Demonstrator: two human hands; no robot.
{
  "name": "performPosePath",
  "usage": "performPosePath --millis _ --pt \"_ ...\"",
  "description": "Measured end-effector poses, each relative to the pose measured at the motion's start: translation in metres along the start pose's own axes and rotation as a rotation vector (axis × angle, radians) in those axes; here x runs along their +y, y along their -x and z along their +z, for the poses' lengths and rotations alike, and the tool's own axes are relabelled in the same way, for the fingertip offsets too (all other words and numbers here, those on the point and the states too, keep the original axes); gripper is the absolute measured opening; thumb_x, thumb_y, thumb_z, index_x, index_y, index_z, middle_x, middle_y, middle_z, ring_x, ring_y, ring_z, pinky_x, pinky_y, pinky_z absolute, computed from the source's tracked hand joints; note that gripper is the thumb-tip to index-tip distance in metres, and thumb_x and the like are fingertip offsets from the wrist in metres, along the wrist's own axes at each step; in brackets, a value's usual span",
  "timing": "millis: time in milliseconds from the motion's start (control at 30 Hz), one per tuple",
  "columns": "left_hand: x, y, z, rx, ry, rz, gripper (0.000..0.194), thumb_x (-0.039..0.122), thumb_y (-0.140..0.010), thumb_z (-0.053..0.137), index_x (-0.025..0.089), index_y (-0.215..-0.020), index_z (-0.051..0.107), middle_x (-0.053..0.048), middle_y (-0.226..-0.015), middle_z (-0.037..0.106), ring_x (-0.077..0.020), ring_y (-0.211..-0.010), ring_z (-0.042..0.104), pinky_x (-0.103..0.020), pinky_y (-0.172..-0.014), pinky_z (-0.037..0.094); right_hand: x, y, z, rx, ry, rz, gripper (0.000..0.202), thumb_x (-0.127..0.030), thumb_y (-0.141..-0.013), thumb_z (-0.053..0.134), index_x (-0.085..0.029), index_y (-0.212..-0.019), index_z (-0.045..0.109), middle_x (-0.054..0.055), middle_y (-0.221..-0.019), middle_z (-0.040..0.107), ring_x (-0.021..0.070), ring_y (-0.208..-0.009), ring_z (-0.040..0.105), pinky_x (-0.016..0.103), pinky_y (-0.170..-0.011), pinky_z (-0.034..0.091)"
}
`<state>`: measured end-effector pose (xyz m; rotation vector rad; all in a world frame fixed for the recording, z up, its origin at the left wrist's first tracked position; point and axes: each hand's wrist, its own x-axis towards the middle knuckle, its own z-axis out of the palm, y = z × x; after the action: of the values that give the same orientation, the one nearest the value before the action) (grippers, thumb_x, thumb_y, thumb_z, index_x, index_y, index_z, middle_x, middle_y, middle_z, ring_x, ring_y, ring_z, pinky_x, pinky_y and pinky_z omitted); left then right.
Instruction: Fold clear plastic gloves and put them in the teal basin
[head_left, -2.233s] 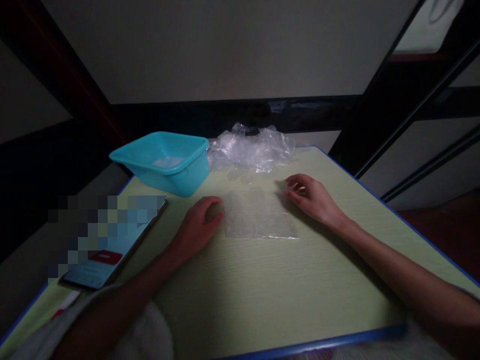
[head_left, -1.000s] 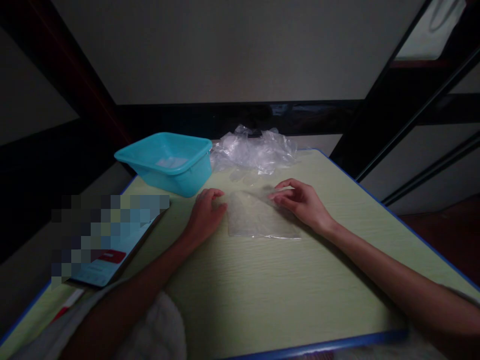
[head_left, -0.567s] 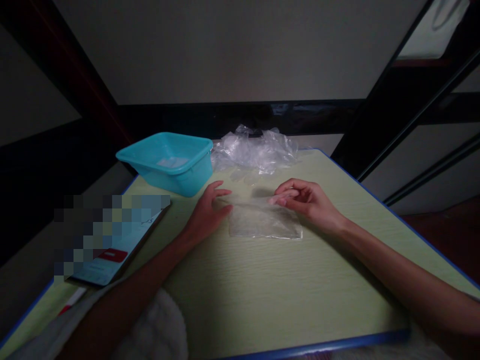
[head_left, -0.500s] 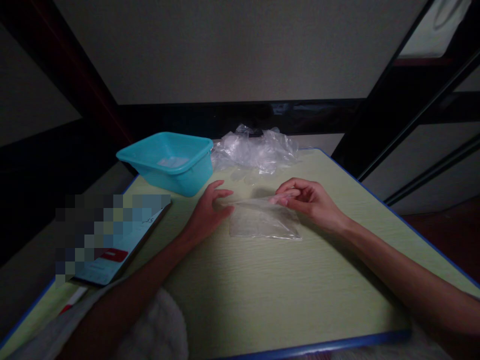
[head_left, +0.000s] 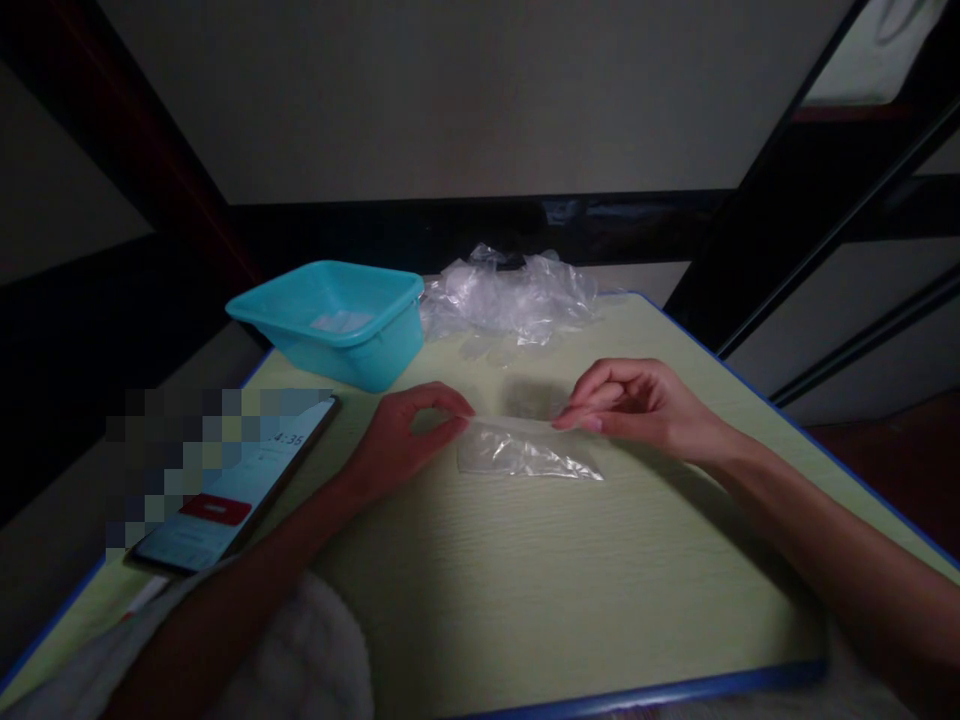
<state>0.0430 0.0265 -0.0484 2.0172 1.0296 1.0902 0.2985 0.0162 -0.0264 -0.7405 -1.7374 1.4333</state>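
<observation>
A clear plastic bag (head_left: 525, 455) lies at the middle of the table, its far edge lifted a little and its near edge against the tabletop. My left hand (head_left: 409, 435) pinches the left end of that raised edge between thumb and fingertips. At the right end, my right hand (head_left: 634, 410) grips the same edge between thumb and curled fingers. The edge runs fairly straight from one hand to the other, and creases shine across the bag's surface.
Behind the hands is a heap of crumpled clear plastic bags (head_left: 514, 295). A turquoise basket (head_left: 397, 345) with something pale inside stands at the back left. A phone with a lit screen (head_left: 247, 480) lies on the left of the pale table (head_left: 570, 590), which has a blue rim.
My left hand, apart from the bag's edge before, has closed on its left end. My right hand has shifted slightly right, and the raised edge has come lower and nearer.
</observation>
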Motion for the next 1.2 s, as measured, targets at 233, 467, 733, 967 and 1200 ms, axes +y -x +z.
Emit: performPosePath --millis 233,467,733,967,1200 --pt "0.023 0.008 -0.015 -0.223 0.09 0.067 0.009 0.016 -0.07 0.059 0.02 -0.063 0.062 -0.002 -0.072 0.065 -0.0151 -0.067 0.061 -0.025 -0.064 0.046 -0.019 0.013 -0.002 -0.265 0.065 -0.015 0.019 -0.009 -0.071 0.07 -0.014 -0.088 0.063 0.005 -0.085 0.073 0.0139 -0.081 0.068 0.025 -0.073 0.052" --pt "0.042 0.014 -0.03 -0.672 0.138 -0.025 0.006 0.02 -0.072 0.066 0.024 -0.069 0.069 -0.002 -0.078 0.067 -0.0147 -0.066 0.062 -0.025 -0.062 0.047 -0.034 0.018 -0.01 -0.733 0.045 0.076 0.034 -0.013 -0.067 0.074 -0.012 -0.099 0.064 0.011 -0.095 0.071 0.0206 -0.093 0.066 0.033 -0.081 0.051" --pt "0.033 0.011 -0.036 -0.765 0.084 -0.126 0.013 0.028 -0.071 0.067 0.023 -0.083 0.071 0.0 -0.077 0.069 -0.0154 -0.069 0.059 -0.024 -0.065 0.044 -0.023 0.015 -0.004 -0.438 0.052 -0.002 0.01 -0.012 -0.079 0.062 -0.013 -0.088 0.062 0.008 -0.087 0.072 0.016 -0.084 0.067 0.03 -0.075 0.052" --pt "0.014 0.009 -0.026 -0.689 0.031 -0.188 0.018 0.025 -0.08 0.055 0.019 -0.084 0.072 -0.002 -0.082 0.073 -0.0186 -0.075 0.065 -0.024 -0.064 0.047 -0.024 0.014 -0.001 -0.692 0.08 0.163 0.02 -0.029 -0.08 0.063 -0.011 -0.088 0.061 0.011 -0.087 0.071 0.0155 -0.077 0.066 0.03 -0.07 0.051" --pt "0.015 0.011 -0.025 -0.653 -0.076 -0.185 0.021 0.024 -0.081 0.054 0.015 -0.087 0.072 -0.004 -0.084 0.073 -0.0195 -0.077 0.065 -0.026 -0.069 0.046 -0.006 0.008 0.019 -0.371 0.472 -0.155 0.015 -0.021 -0.09 0.047 -0.012 -0.095 0.058 0.01 -0.098 0.063 0.0136 -0.088 0.055 0.028 -0.075 0.044"
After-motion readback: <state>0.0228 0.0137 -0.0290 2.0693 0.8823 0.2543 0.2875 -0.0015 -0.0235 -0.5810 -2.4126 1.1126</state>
